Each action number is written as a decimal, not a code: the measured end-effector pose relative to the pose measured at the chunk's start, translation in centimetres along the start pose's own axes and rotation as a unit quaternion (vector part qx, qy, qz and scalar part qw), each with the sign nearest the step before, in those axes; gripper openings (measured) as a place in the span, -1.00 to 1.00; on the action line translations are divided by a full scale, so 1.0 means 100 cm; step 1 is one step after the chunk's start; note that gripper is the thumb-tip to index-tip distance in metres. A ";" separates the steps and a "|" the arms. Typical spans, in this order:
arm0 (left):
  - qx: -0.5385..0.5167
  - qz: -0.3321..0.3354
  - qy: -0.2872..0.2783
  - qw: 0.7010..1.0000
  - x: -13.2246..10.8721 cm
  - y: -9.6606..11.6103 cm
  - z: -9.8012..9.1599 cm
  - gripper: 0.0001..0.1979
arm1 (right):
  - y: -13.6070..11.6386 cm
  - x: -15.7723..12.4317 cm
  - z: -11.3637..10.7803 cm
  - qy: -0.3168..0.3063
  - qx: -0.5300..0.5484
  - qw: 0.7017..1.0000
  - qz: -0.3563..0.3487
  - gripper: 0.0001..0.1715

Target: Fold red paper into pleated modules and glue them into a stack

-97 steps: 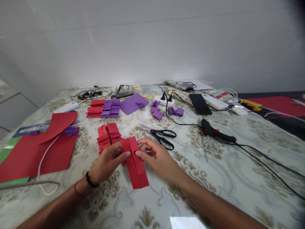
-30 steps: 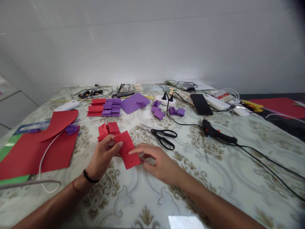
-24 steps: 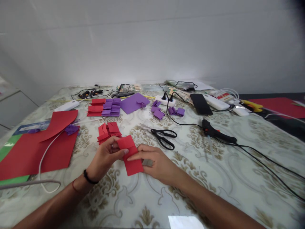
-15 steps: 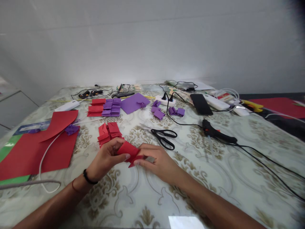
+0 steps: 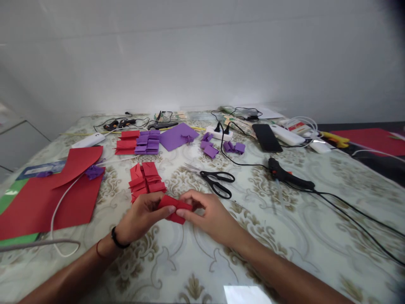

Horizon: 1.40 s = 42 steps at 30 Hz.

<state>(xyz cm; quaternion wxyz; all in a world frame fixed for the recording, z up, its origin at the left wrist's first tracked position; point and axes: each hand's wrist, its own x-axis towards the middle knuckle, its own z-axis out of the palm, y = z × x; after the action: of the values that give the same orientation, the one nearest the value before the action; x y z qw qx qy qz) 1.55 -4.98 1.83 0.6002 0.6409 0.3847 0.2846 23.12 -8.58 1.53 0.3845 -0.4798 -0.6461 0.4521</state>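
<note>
Between my two hands is a small piece of folded red paper (image 5: 176, 217). My left hand (image 5: 144, 215) pinches its left side, thumb on top. On the right side, my right hand (image 5: 207, 215) grips it with thumb and fingers; the fingertips behind the paper are partly hidden. Just beyond my left hand lie several folded red paper pieces (image 5: 152, 171) in two columns. Black-handled scissors (image 5: 218, 176) rest past my right hand, blades partly apart and pointing up and left.
Red sheets (image 5: 76, 202) lie at left. Folded purple pieces (image 5: 148, 142) and a purple sheet (image 5: 174, 137) sit farther back. A hot glue gun (image 5: 291, 179) with a trailing cord is at right. Behind stand a power strip (image 5: 221, 133) and a phone (image 5: 266, 138).
Both hands have lowered slightly and the red paper has been turned and folded flatter between them. More of the folded red pieces behind my left hand now shows.
</note>
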 end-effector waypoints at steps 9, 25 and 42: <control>0.184 0.009 -0.060 0.981 -0.003 0.003 0.001 -0.77 | -0.002 0.001 0.001 -0.033 -0.010 0.999 0.007 -0.81; 0.220 0.017 -0.003 0.975 0.000 -0.001 -0.002 -0.62 | 0.002 0.002 0.001 0.005 -0.002 1.000 0.019 -0.72; 0.192 0.058 0.064 0.978 -0.001 -0.011 0.002 -0.59 | 0.002 0.003 0.001 0.004 -0.007 0.999 0.033 -0.55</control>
<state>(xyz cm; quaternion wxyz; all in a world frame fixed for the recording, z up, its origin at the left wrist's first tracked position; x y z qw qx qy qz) 1.51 -5.24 0.77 0.4226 0.7459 0.4321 0.2799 23.02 -8.30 1.30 0.3684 -0.5052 -0.6317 0.4582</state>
